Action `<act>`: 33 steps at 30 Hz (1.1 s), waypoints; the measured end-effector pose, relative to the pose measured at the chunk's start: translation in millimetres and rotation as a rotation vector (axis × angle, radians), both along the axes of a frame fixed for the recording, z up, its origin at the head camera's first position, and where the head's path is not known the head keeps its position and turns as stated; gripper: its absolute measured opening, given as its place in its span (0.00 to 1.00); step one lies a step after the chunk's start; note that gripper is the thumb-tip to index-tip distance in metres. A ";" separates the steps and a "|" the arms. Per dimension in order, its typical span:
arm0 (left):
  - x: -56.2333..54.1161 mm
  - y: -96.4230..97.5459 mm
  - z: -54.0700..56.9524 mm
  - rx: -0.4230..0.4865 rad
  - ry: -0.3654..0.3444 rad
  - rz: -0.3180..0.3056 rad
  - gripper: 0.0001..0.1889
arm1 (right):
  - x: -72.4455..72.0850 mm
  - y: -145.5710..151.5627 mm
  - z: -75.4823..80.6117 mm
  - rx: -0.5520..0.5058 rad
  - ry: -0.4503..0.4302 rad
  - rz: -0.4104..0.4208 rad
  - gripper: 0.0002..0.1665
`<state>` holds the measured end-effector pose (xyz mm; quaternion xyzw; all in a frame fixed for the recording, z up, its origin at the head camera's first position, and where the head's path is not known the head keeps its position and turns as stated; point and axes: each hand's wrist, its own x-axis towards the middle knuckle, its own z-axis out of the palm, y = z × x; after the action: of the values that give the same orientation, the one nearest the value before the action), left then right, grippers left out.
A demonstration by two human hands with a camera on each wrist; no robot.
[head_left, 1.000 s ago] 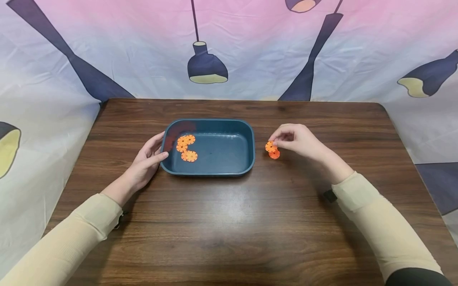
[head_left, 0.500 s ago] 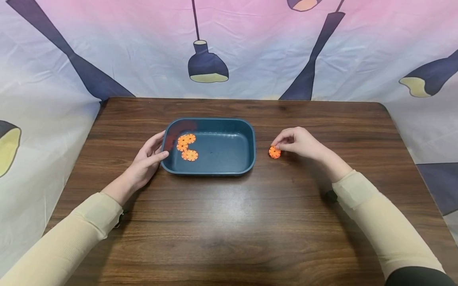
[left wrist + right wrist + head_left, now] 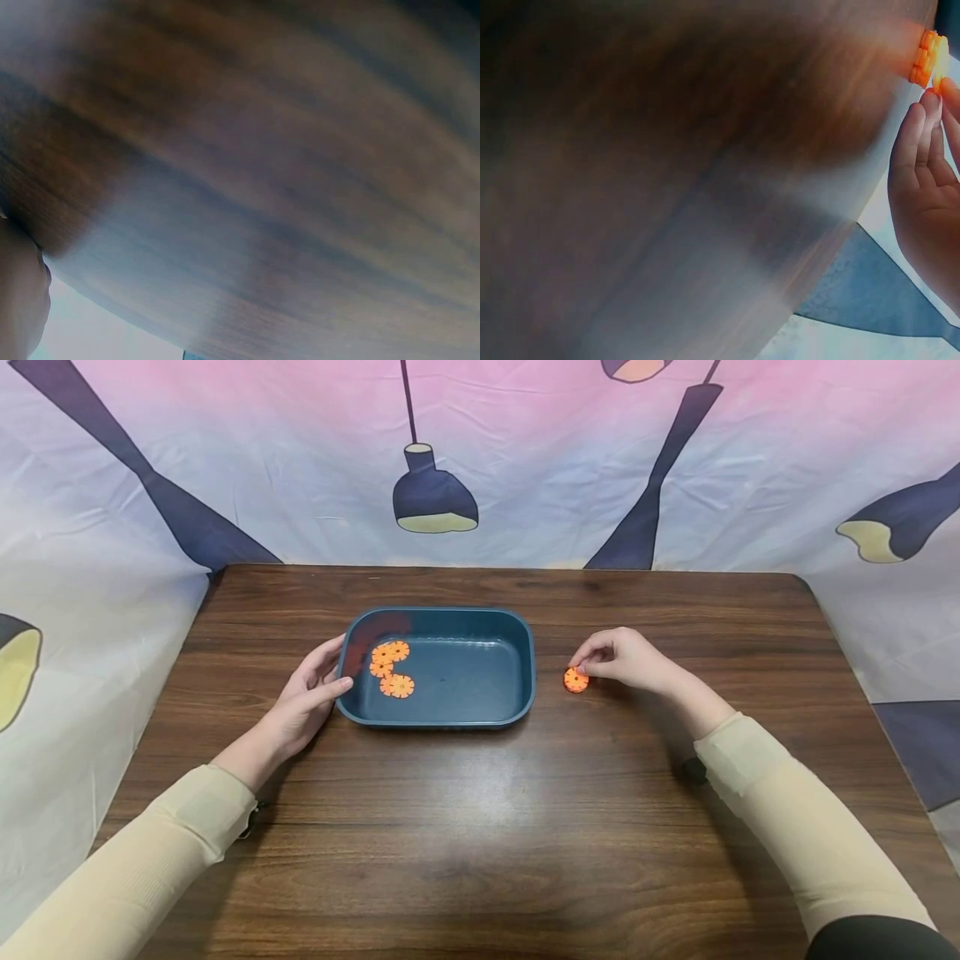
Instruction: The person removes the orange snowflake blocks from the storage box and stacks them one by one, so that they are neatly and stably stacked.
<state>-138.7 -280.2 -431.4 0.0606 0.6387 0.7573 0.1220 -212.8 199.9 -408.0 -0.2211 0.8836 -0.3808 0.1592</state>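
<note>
A dark blue plastic tray [image 3: 472, 681] stands on the table, with several orange notched flower-shaped discs [image 3: 382, 667] lying at its left end. My left hand [image 3: 303, 697] grips the tray's left side, thumb on the rim and fingers along the outside wall. To the right of the tray, my right hand [image 3: 618, 657] pinches an orange notched disc [image 3: 576, 680] by its edge, with thumb and fingertips. From the right wrist view, orange discs [image 3: 926, 58] appear stacked in layers at the fingertips of that hand. Only a bit of the left hand [image 3: 21, 292] shows in the left wrist view.
Both hands work over a brown wood-grain table [image 3: 480, 827]. Behind it hangs a pastel cloth [image 3: 525, 468] printed with dark lamps.
One second ago the pinched disc sat up and left of another orange disc. It has since shifted right and down over that one, so the two now overlap. The left hand stays put.
</note>
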 end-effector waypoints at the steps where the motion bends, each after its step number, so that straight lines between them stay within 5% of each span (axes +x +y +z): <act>1: 0.0 0.2 -0.1 0.004 0.001 0.001 0.31 | -0.5 0.1 -0.9 0.002 0.002 0.002 0.07; 23: 0.1 -0.4 -0.3 -0.012 -0.009 0.001 0.31 | -3.3 -3.0 -2.9 0.067 0.039 0.002 0.08; 33: -0.2 -1.1 -2.0 0.005 0.003 -0.003 0.31 | -0.7 -14.1 20.9 -0.016 0.019 0.009 0.10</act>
<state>-138.9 -281.4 -433.3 0.0629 0.6370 0.7585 0.1218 -213.4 185.8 -387.1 -0.2299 0.8810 -0.3851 0.1508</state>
